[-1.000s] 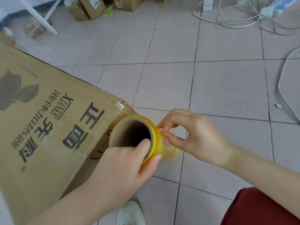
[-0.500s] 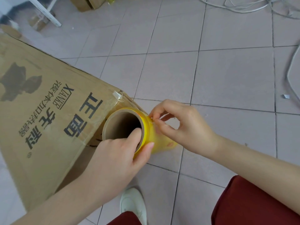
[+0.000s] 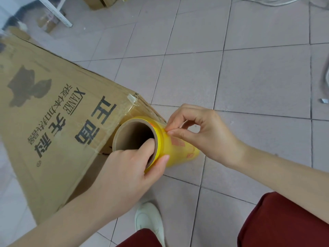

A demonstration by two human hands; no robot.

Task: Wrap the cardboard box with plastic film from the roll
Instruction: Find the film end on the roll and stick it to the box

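Note:
A large brown cardboard box (image 3: pixel 53 122) with black printed characters stands on the tiled floor at the left. Right beside its near corner I hold a yellow roll of plastic film (image 3: pixel 170 148) with a brown cardboard core, its open end facing me. My left hand (image 3: pixel 128 173) grips the roll's near end, thumb inside the core and fingers on the outside. My right hand (image 3: pixel 201 132) pinches at the film on the roll's surface with thumb and forefinger, just behind the rim.
Grey floor tiles spread to the right and beyond. White cables (image 3: pixel 267 0) lie at the top edge, small boxes (image 3: pixel 99 2) and a white frame leg (image 3: pixel 58 13) at the top left. My white shoe (image 3: pixel 149 221) and dark red trouser legs (image 3: pixel 284 223) are below.
The view has tilted down and nearer. My right thumb and forefinger keep picking at the film near the rim; my left hand holds the roll in the same grip.

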